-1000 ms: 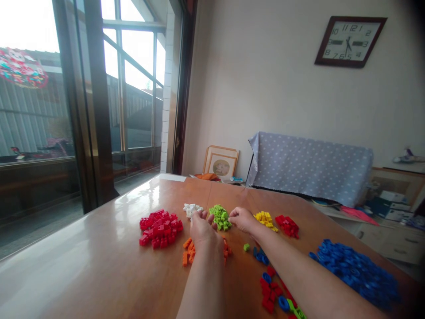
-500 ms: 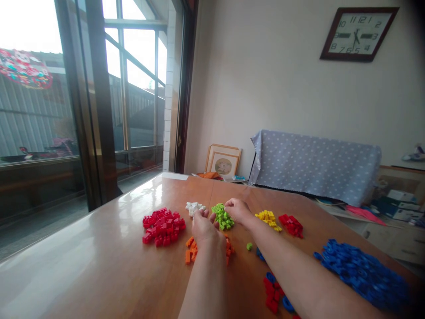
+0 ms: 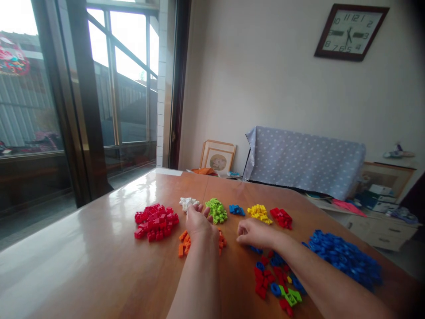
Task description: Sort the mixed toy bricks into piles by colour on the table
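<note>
My left hand [image 3: 201, 226] is held over the orange bricks [image 3: 182, 246], palm turned up, fingers loosely curled and apart. Its fingertips are nearest to the white bricks [image 3: 187, 203] and the lime green bricks [image 3: 216, 212]. On the bare wood to the right, my right hand [image 3: 254, 232] has its thumb and fingers pinched together at the tabletop. They cover the spot where a single green brick lay, and the brick itself is hidden by them. Below the right hand lies a mixed group of red bricks [image 3: 262, 283], blue rings [image 3: 275, 289] and green bricks [image 3: 292, 297].
Magenta-red bricks [image 3: 156, 221] are heaped at the left of the wooden table [image 3: 109, 266]. Small piles of blue [image 3: 237, 210], yellow [image 3: 259, 213] and red bricks [image 3: 281, 218] line the far side. A large blue heap [image 3: 345, 257] lies at right, close to my right forearm.
My right hand has moved from beside the green pile back toward me, down onto the loose green brick. The left hand stays near the same piles. The view has shifted slightly right.
</note>
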Motion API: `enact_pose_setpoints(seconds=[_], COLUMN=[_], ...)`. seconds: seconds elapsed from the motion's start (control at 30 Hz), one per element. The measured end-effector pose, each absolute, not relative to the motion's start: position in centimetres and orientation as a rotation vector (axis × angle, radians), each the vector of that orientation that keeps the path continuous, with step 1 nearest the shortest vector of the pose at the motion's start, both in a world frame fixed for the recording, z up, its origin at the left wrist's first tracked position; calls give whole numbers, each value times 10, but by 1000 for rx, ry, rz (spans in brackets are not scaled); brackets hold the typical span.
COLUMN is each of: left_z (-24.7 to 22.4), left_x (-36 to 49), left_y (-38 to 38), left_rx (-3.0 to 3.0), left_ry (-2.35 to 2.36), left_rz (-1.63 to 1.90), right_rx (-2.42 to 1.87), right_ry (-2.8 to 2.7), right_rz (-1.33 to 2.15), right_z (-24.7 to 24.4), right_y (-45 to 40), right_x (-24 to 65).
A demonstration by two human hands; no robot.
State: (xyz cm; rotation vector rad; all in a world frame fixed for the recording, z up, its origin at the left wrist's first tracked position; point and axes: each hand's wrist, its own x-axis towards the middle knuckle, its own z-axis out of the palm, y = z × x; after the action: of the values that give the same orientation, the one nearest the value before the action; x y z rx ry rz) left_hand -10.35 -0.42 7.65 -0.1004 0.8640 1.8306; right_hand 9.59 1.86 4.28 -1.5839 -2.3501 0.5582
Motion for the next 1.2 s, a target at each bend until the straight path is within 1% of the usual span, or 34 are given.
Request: enact_pose_setpoints(seconds=[0.13,0.43,0.57,0.7,0.83,1.03,1.2], left_z=[77,76,75,77,80,80,80], left_x=[-104,-104,-104,-101,-95,-84,-75], left_y=[-4,-2,-2,-4,-6,-7,-9], left_rx=[-87,-70,-58,-42,-25,53,163], left_ry=[873,924,920,911,897,886,898], left_rz=[1824,1800,1791,1785,1778,1748,1709], right_rx=[-1549,-1459,-1399,-1358,-1387,-1529,-1588], right_ry=[-2273,-1958,-1896,-1875,-1829,-1838,-2082], right_rz=[561,474,478,478,498,568,511], right_z=[40,46,53,63,65,44,32], right_y=[28,87,91,73,43,-3,-45], right_x=[86,28,21,48,102,177,184])
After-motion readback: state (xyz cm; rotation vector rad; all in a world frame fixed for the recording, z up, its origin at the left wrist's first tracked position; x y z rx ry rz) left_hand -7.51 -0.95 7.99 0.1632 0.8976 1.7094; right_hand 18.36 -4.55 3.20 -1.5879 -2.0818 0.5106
